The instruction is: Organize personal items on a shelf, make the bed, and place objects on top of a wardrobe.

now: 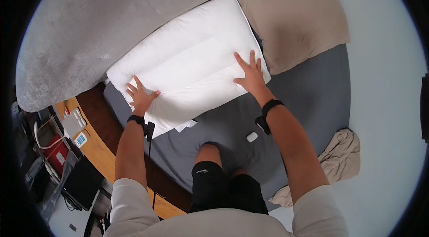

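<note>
A large white pillow lies at the head of the bed, against the grey upholstered headboard. My left hand presses on its lower left end with fingers spread, and creases run out from the thumb. Near the pillow's right edge, my right hand rests on the white fabric, its fingers also apart. Both hands lie on top of the pillow rather than closed around it. A dark grey sheet covers the mattress beneath. Some white material pokes out from under the pillow's near edge.
A beige pillow adjoins the white one. A small white case lies on the sheet near my right wrist. Crumpled beige fabric sits by the pale wall. At left are a wooden ledge with small items and a black monitor.
</note>
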Available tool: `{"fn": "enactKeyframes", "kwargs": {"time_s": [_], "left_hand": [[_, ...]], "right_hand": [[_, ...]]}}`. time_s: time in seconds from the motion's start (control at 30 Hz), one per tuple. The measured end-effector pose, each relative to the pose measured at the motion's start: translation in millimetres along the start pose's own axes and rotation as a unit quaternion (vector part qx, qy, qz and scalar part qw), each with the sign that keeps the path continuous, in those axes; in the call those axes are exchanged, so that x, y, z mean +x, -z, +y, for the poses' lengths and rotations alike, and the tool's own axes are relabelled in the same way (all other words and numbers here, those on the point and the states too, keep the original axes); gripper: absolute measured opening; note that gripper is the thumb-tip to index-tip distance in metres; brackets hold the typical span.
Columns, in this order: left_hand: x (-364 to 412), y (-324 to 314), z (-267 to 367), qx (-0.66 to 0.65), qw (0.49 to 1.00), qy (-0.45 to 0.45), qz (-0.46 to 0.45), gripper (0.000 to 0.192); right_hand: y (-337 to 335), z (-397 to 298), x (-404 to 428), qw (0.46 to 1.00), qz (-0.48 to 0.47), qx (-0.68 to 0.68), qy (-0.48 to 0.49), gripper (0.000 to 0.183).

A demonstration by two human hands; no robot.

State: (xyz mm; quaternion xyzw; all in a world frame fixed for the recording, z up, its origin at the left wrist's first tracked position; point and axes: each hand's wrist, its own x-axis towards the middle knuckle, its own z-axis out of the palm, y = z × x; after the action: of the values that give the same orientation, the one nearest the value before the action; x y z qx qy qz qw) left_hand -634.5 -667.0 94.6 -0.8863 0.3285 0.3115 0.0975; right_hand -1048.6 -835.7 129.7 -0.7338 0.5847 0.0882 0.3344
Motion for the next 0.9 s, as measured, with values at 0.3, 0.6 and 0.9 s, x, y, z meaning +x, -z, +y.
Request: {"fn": "enactKeyframes", "kwargs": {"time_s": [0.3,0.6,0.9], "left_hand": [[9.0,-21.1,-10.5,-0.025,0.997,-0.037,0.061,0.137],[10.9,-33.2,-24.1,-0.036,0.994,-0.063,0.081,0.128],[6.7,-38.5,-27.5,-0.043,0.986,-0.080,0.138,0.129]], "right_hand": [[-29.2,18.0,21.1,1.000,0.016,0.000,0.024,0.106],[-21.1,49.0,5.4,0.989,0.058,0.032,0.130,0.095],[-65.4,153.0,-201.6,0.992,0.013,-0.034,0.122,0.060]]}}
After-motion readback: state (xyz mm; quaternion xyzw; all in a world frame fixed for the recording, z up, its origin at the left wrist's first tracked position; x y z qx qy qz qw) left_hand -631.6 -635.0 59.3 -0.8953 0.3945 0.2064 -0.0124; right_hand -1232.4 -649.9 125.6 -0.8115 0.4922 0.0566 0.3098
